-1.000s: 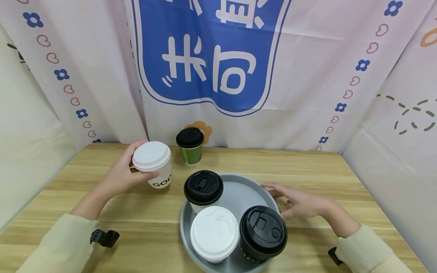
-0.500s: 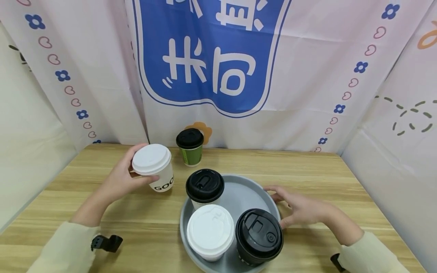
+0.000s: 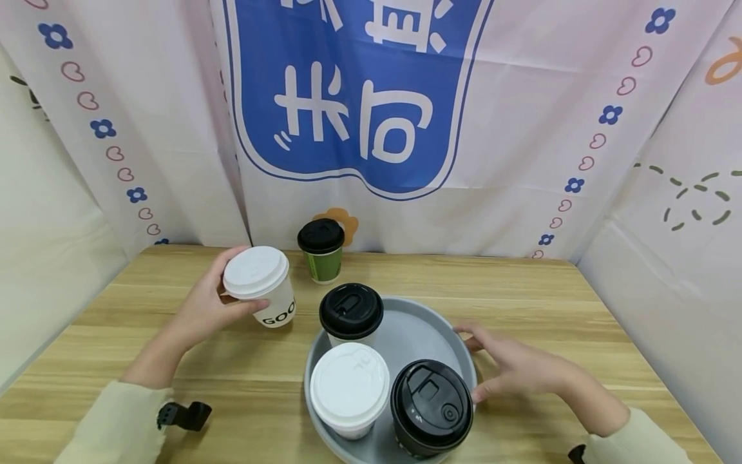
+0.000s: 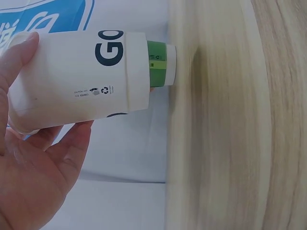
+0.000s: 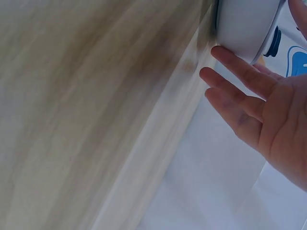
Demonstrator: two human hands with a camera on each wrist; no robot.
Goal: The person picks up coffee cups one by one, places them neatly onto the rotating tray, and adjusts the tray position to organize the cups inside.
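My left hand (image 3: 203, 312) grips a white paper cup (image 3: 277, 304) with a white lid, thumb on the near side. The cup is slightly tilted above the table, and black "GOO" lettering shows on it. My right hand (image 3: 518, 366) is at the right side of a round grey tray (image 3: 414, 325), its spread fingers against the rim. In the right wrist view those fingers (image 5: 242, 67) look nearly straight along the tray's side (image 5: 249, 26). On the tray stand a black-lidded white cup (image 3: 350, 312), a white-lidded cup (image 3: 350, 385) and a large black cup (image 3: 431, 406).
A small green cup (image 3: 324, 265) with a black lid stands at the back of the wooden table (image 3: 243, 412), behind the held cup. A printed cloth (image 3: 510, 129) hangs along the table's far edge, with pale cloth walls at both sides.
The tray's cups have turned clockwise: the back cup shifts right, the white-lidded one left, the black one left and nearer. My right hand moved slightly nearer; the held cup came slightly nearer.
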